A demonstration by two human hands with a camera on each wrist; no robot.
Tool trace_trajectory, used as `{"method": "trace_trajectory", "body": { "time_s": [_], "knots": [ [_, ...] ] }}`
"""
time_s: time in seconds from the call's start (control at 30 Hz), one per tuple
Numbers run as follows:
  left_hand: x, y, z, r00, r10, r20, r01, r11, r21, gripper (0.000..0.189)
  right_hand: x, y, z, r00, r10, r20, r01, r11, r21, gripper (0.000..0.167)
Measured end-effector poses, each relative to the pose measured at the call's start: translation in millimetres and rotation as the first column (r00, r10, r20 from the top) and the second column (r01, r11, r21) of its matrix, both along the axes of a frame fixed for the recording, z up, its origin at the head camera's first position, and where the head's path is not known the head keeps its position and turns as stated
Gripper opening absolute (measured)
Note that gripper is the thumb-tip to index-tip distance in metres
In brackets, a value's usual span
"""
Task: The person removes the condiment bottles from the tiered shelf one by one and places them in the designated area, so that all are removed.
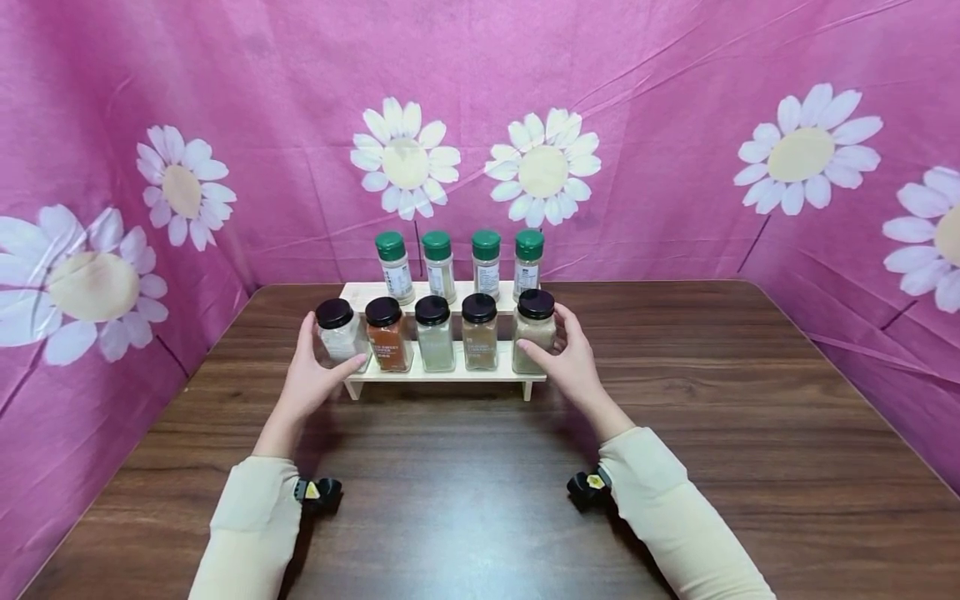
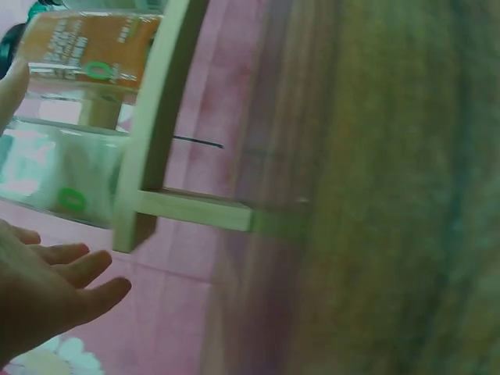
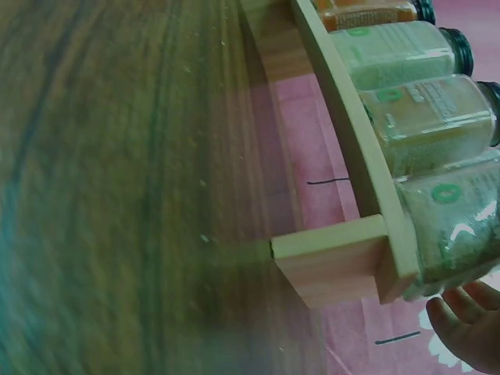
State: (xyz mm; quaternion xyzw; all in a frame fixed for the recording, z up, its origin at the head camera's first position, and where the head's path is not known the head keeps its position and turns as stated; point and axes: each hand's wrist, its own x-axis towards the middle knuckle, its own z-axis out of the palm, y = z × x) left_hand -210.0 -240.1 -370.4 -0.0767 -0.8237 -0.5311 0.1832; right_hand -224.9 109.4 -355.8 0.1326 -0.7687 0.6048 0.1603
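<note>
On the lower step of a pale wooden two-step rack [image 1: 442, 377] stands a row of square glass spice jars with black lids. The left hand [image 1: 313, 371] is at the leftmost jar [image 1: 341, 337], which holds white contents. Its thumb lies across the lower front; in the left wrist view the other fingers [image 2: 86, 269] are extended and spread beside the jar, with a gap. At the other end, the right hand [image 1: 572, 358] holds the jar of beige seasoning [image 1: 534, 333], thumb on the front and fingers round the outer side. In the right wrist view, fingertips [image 3: 445, 312] meet that jar's side.
Between the hands are jars of red-orange [image 1: 389, 342], pale green [image 1: 436, 343] and brownish [image 1: 480, 342] seasoning. Several green-capped shakers [image 1: 438, 267] line the upper step. The rack stands near the back of a dark wooden table [image 1: 450, 483], before a pink flowered cloth [image 1: 645, 208].
</note>
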Motion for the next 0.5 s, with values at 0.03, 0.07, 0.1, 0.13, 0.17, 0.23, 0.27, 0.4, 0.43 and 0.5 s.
{"method": "trace_trajectory", "body": {
  "time_s": [0.03, 0.07, 0.1, 0.13, 0.17, 0.23, 0.27, 0.4, 0.43, 0.5],
  "knots": [
    [-4.9, -3.2, -7.4, 0.999, -0.037, -0.014, 0.037, 0.999, 0.027, 0.092, 0.6, -1, -0.3, 1.0, -0.008, 0.007, 0.008, 1.0, 0.001, 0.067],
    [-8.5, -5.2, -13.3, 0.997, -0.068, -0.026, 0.069, 0.997, 0.045, 0.091, 1.2, -2, -0.5, 1.0, -0.016, 0.01, 0.016, 1.0, 0.001, 0.067],
    [-12.5, -7.7, -19.4, 0.995, -0.095, -0.035, 0.098, 0.993, 0.065, 0.089, 1.7, -3, -1.0, 1.0, -0.025, 0.012, 0.025, 1.0, 0.003, 0.066],
    [-13.6, -8.0, -21.6, 0.993, -0.111, -0.029, 0.113, 0.99, 0.079, 0.088, 1.9, -4, -1.6, 0.999, -0.032, 0.013, 0.032, 0.999, 0.003, 0.066],
    [-15.8, -9.1, -25.9, 0.992, -0.123, -0.026, 0.125, 0.988, 0.089, 0.088, 2.2, -5, -2.0, 0.999, -0.039, 0.009, 0.039, 0.999, 0.006, 0.066],
    [-13.8, -7.1, -25.6, 0.991, -0.135, -0.013, 0.136, 0.985, 0.107, 0.089, 1.9, -6, -3.8, 0.998, -0.057, 0.005, 0.057, 0.998, 0.016, 0.064],
    [-12.2, -5.6, -24.6, 0.99, -0.144, -0.005, 0.144, 0.982, 0.125, 0.088, 1.8, -7, -4.5, 0.998, -0.061, 0.0, 0.061, 0.998, 0.017, 0.064],
    [-4.3, 1.6, -17.9, 0.985, -0.159, 0.066, 0.145, 0.973, 0.179, 0.082, 1.1, -10, -7.1, 0.997, -0.081, -0.016, 0.081, 0.997, 0.013, 0.064],
    [-2.0, 3.4, -16.5, 0.983, -0.153, 0.098, 0.133, 0.974, 0.181, 0.081, 1.1, -11, -7.7, 0.996, -0.086, -0.017, 0.087, 0.996, 0.012, 0.064],
    [1.7, 6.8, -15.0, 0.978, -0.12, 0.172, 0.093, 0.983, 0.161, 0.078, 1.1, -12, -8.7, 0.995, -0.096, -0.017, 0.096, 0.995, 0.009, 0.064]
  ]
}}
